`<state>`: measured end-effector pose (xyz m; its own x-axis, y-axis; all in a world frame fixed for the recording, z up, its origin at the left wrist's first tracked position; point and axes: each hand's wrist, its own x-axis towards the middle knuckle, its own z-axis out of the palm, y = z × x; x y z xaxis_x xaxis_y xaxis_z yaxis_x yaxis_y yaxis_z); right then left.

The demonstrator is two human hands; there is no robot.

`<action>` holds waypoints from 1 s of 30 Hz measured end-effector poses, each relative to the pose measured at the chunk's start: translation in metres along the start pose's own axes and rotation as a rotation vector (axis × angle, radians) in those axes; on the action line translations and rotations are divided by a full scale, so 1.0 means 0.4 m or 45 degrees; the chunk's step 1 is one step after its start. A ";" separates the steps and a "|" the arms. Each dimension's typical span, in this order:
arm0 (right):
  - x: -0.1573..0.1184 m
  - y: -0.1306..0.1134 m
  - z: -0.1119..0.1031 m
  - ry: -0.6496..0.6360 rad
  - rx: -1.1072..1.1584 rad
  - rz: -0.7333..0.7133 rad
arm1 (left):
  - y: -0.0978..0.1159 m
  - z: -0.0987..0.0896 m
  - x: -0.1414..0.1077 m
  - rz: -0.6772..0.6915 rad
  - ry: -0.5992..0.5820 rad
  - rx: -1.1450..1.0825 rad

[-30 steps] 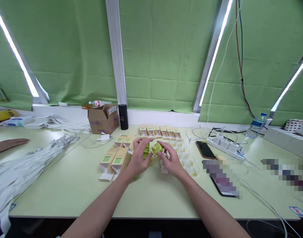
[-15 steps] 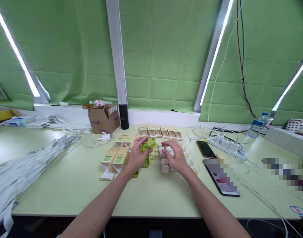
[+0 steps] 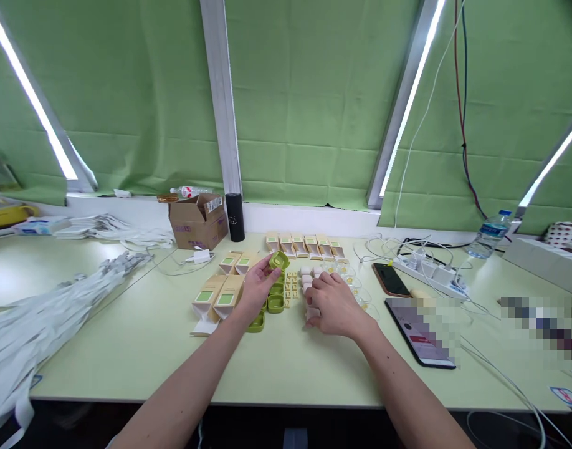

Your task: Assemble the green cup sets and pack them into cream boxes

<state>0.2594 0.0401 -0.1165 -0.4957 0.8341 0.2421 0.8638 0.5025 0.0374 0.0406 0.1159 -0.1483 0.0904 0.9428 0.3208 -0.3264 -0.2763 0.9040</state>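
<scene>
My left hand is closed on a small green tray, raised and tilted above other green trays standing on the table. My right hand reaches down over the rows of pale pinkish blocks, its fingers curled round one near the front; the grip is partly hidden by the hand itself. Between the hands lie small yellow pieces in rows. Clear plastic pieces with yellow centres spread behind and right of my right hand.
Beige cartons with green labels stand left of the trays, and a row of similar cartons behind. White straps cover the left side. A phone, a tablet and a power strip lie at right.
My right hand has moved down onto the pale blocks and its fingers have curled. The green tray in my left hand has turned, with its hollow side now showing, and sits slightly farther away.
</scene>
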 end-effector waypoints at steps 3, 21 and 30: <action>-0.002 -0.009 0.002 -0.035 -0.053 0.004 | 0.001 -0.002 -0.001 -0.012 -0.007 -0.004; 0.025 0.047 -0.009 0.485 1.462 0.068 | 0.002 0.001 -0.004 -0.009 -0.026 -0.014; 0.113 0.039 0.049 0.700 2.642 0.372 | 0.002 0.001 -0.002 -0.006 -0.107 0.047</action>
<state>0.2487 0.0899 -0.1240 -0.0068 0.9713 0.2377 -0.6073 0.1849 -0.7726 0.0406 0.1149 -0.1476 0.1707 0.9257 0.3374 -0.2907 -0.2799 0.9150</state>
